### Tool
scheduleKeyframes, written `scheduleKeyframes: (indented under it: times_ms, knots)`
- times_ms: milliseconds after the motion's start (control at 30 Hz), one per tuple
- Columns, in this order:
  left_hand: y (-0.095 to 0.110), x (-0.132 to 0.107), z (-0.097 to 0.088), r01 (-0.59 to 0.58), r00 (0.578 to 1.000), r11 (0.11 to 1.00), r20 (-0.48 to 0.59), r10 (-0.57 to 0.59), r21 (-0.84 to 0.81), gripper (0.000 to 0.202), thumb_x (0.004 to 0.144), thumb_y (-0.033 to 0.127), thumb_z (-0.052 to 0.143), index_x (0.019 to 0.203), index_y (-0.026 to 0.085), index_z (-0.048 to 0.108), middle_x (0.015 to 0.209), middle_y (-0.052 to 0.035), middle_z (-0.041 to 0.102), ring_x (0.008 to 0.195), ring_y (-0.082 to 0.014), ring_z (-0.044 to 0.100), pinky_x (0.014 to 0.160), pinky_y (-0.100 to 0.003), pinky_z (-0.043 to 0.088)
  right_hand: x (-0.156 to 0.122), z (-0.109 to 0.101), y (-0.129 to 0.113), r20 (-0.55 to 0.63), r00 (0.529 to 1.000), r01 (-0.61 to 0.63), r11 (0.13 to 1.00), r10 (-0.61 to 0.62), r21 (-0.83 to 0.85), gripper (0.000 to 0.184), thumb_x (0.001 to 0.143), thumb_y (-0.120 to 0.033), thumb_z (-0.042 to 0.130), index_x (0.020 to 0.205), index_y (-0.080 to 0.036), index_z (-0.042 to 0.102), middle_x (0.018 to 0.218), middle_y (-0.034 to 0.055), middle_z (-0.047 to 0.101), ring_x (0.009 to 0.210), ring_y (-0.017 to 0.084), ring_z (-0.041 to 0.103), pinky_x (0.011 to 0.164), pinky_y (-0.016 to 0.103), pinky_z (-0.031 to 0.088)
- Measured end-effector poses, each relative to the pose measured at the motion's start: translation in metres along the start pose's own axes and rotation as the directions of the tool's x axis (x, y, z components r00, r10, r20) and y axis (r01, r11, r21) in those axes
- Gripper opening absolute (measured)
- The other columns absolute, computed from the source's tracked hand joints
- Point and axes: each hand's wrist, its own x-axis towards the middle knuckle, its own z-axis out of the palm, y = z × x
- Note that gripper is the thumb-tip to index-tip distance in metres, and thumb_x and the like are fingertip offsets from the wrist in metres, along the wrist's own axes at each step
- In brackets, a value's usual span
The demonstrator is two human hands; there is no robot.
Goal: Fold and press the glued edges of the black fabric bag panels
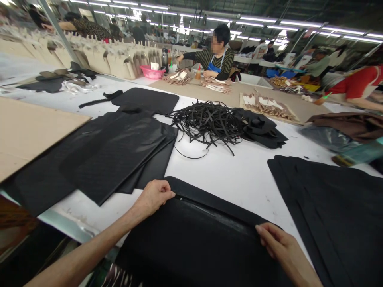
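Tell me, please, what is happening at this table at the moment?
A person works at a white table. Their left hand is closed on the folded far edge of a large black fabric panel, and their right hand lies flat on the same edge. A stack of black fabric sheets and a tangle of black straps lie beyond. Across, a co-worker in a striped top handles tan pieces.

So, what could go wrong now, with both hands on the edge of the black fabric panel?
The black fabric panel hangs over the white table's near edge, so it may slide off. The left hand and right hand touch only its ends; the middle might wrinkle.
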Motion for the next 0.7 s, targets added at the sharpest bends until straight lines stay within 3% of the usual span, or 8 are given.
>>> scheduleKeyframes:
  times_ms: [233,433,700]
  knots:
    - [0.011,0.004,0.002,-0.033,0.994,0.998,0.102,0.038,-0.045,0.015,0.074,0.031,0.044,0.066,0.018,0.048,0.052,0.0040,0.054,0.038,-0.0094,0.048,0.037,-0.019,0.033,-0.008,-0.020,0.009,-0.027,1.000,-0.007,0.998,0.005,-0.064,0.041,0.076,-0.060,0.046,0.067,-0.022,0.056,0.050,-0.0036,0.041,0.049,0.014,0.038,0.047,0.024,0.030]
    - [0.009,0.017,0.014,0.009,0.996,0.999,0.090,-0.013,0.038,0.016,0.070,0.030,0.050,0.061,0.018,0.049,0.043,0.0047,0.051,0.032,-0.0094,0.044,0.036,-0.019,0.029,0.001,-0.011,0.021,-0.112,0.993,-0.010,0.959,-0.023,-0.283,0.042,0.077,-0.060,0.041,0.063,-0.022,0.052,0.054,-0.0024,0.042,0.056,0.016,0.043,0.052,0.026,0.033]
    - [0.009,0.023,0.019,0.035,0.995,0.994,0.091,-0.044,0.104,0.016,0.072,0.031,0.046,0.063,0.019,0.049,0.042,0.0062,0.047,0.031,-0.0092,0.041,0.033,-0.019,0.026,0.002,-0.009,0.020,-0.144,0.989,-0.004,0.958,-0.040,-0.288,0.042,0.074,-0.060,0.039,0.059,-0.022,0.049,0.051,-0.0022,0.042,0.054,0.017,0.044,0.051,0.026,0.035]
